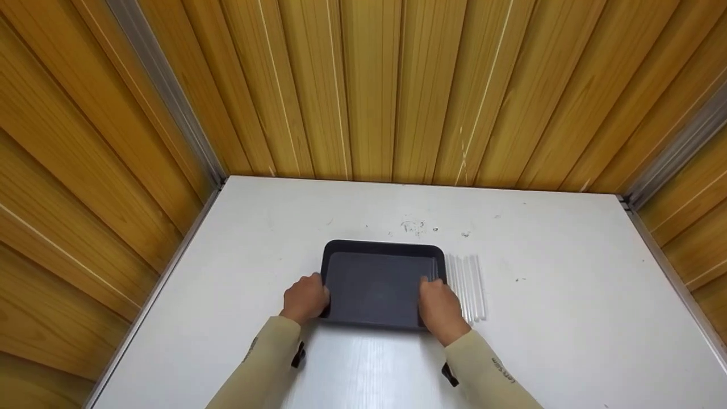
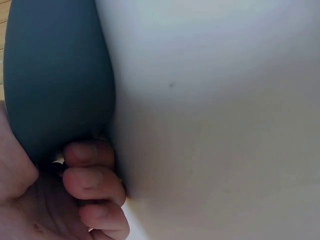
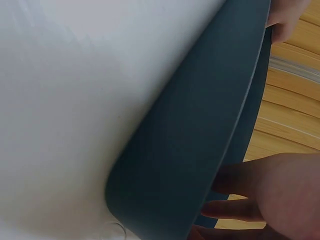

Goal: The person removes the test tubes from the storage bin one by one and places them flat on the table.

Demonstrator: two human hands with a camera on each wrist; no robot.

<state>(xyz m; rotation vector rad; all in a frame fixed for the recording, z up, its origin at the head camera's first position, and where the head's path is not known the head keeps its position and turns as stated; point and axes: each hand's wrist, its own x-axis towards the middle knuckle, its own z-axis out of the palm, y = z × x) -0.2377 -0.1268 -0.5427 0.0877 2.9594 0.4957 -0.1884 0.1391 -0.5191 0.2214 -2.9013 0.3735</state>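
A dark blue-grey rectangular tray (image 1: 377,255) lies on the white table (image 1: 568,318), and both hands hold it by its near corners. My left hand (image 1: 305,297) grips the tray's left edge; in the left wrist view its fingers (image 2: 92,177) curl against the tray's (image 2: 55,75) outer wall. My right hand (image 1: 441,305) grips the right edge, with its thumb over the rim. The right wrist view shows the tray's underside (image 3: 200,135) and fingers (image 3: 240,200) beneath it. The tray looks empty.
Several clear thin rods (image 1: 467,284) lie side by side on the table just right of the tray, close to my right hand. Wooden slatted walls (image 1: 369,85) enclose the table at the back and both sides. Small marks (image 1: 413,227) dot the tabletop behind the tray.
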